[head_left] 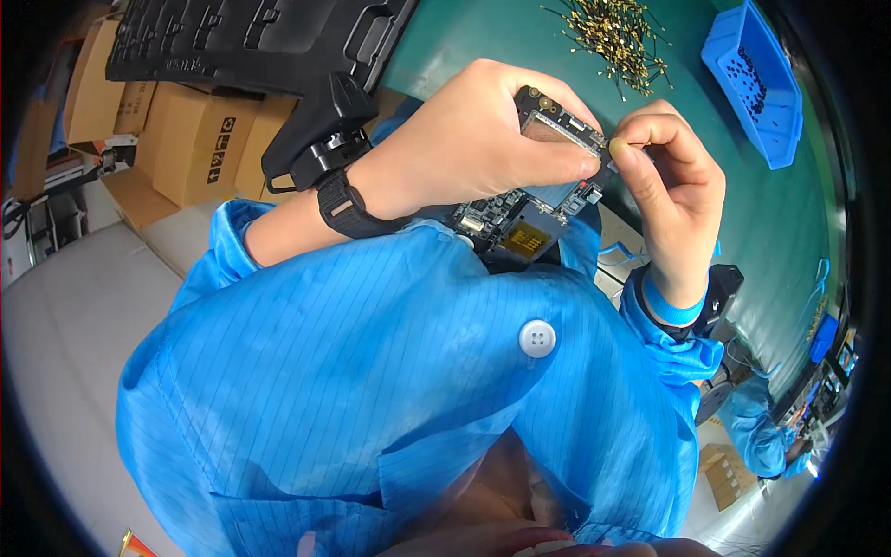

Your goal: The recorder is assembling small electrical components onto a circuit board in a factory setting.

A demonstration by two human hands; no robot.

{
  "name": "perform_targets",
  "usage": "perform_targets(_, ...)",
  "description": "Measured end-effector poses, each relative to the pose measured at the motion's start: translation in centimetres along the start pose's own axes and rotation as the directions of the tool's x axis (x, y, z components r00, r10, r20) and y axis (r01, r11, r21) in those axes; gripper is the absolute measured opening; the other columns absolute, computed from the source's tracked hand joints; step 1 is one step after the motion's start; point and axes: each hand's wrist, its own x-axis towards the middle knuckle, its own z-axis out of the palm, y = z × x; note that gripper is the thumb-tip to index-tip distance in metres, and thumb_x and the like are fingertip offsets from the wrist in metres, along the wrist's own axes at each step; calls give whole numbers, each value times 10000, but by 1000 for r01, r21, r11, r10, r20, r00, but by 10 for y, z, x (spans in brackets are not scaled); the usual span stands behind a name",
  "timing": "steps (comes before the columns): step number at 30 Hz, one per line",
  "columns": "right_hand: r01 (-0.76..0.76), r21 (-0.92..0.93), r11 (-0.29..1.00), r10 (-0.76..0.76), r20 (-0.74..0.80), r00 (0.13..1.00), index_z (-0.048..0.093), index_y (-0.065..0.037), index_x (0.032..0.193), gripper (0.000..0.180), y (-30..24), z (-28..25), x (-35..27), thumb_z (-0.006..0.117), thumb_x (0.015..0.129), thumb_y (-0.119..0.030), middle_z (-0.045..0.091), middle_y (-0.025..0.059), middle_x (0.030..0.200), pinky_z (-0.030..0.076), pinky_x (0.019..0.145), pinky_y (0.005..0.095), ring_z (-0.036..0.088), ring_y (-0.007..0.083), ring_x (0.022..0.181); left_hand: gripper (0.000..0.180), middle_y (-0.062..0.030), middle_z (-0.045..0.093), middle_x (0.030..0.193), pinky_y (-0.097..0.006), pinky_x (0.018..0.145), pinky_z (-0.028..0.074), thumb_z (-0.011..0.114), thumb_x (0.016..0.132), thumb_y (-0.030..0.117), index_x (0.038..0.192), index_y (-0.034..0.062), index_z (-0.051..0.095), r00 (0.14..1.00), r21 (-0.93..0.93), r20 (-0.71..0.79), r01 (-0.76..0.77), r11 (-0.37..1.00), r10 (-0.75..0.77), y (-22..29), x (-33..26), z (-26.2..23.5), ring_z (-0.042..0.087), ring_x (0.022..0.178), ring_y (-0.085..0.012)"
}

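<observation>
My left hand (473, 139) grips a dark circuit board (534, 218) with silver shielding, small connectors and a gold-coloured patch, its thumb lying across the board's face. At the board's right edge, the thumb and forefinger of my right hand (673, 176) are pinched together. A tiny yellowish spot shows at those fingertips; what they hold is too small to make out. The board is tilted above the near table edge, close to my blue striped smock (371, 362), and my left fingers hide part of it.
On the green table (483, 46) lies a heap of short black leads with gold-coloured ends (617, 37). A blue bin (756, 88) to its right holds small black parts. A black ribbed tray (241, 42) is at upper left, near cardboard boxes (190, 139). Another person's blue sleeve (752, 427) shows at lower right.
</observation>
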Motion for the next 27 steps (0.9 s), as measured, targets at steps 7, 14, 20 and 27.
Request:
perform_targets(7,197,-209,958,-187,65,980,565,1,760,82,-1,-2,5,622,712,36,533,50,733,396,600,222,508,119,662,191,-45,622,828,-200,676,461,650,748,64,913,-14,593,999,44,-43,10,999,-8,2,-1,2,568,772,-66)
perform_targets(14,216,-252,944,-206,65,976,562,3,759,97,-2,-3,4,622,700,52,526,52,738,398,579,221,502,116,644,156,-23,614,766,-189,625,448,661,730,71,851,-10,606,994,196,-96,-30,980,49,0,-1,4,549,723,-46)
perform_targets(20,185,-232,955,-179,48,983,561,3,763,99,-1,-2,3,624,703,50,520,45,735,390,579,215,492,108,644,134,1,596,702,-181,559,405,663,731,95,801,-4,608,994,217,-100,-29,976,52,-1,-1,5,513,660,-28)
perform_targets(27,176,-232,957,-169,51,984,563,0,765,92,0,-1,3,621,708,44,514,42,734,385,581,213,482,107,647,129,11,576,672,-186,537,386,661,735,105,779,-2,603,991,253,-99,-60,966,87,-2,-2,4,494,638,-23)
